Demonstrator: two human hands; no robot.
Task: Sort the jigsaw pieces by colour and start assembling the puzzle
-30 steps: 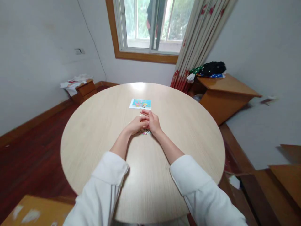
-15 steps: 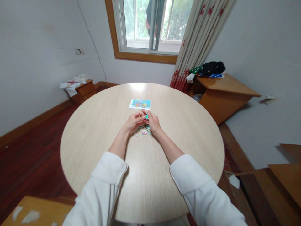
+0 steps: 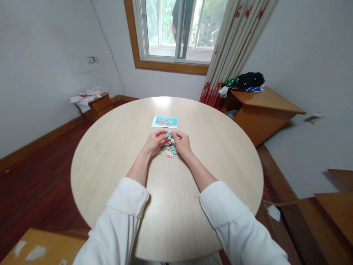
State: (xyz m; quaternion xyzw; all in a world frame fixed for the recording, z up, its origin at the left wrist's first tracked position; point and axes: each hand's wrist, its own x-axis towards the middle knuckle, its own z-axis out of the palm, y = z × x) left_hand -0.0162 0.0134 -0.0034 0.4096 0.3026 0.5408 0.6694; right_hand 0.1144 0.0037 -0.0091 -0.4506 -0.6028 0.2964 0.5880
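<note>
My left hand (image 3: 157,141) is closed, its thumb and fingertips pinching a teal jigsaw puzzle piece (image 3: 169,136). Just to the right, my right hand (image 3: 182,142) is also closed, with thumb and forefinger pinched beside that piece; whatever lies between them is too small to make out. Between and below both hands spreads a pile of loose puzzle pieces (image 3: 169,151), pale, teal and a few pink, partly covered by the fingers. Beyond the hands, a picture sheet (image 3: 164,122) with cartoon figures on blue lies flat.
All this rests on a round, pale wood table (image 3: 171,206). Behind it on the right, a tilted wooden cabinet (image 3: 261,106) carries dark and patterned cloths (image 3: 248,81). A small wooden stand (image 3: 100,106) with papers is at the left wall. A window (image 3: 179,33) is ahead.
My hands have drawn slightly apart. The teal piece has shifted a little left with my left fingers, and more of the pile shows between the hands.
</note>
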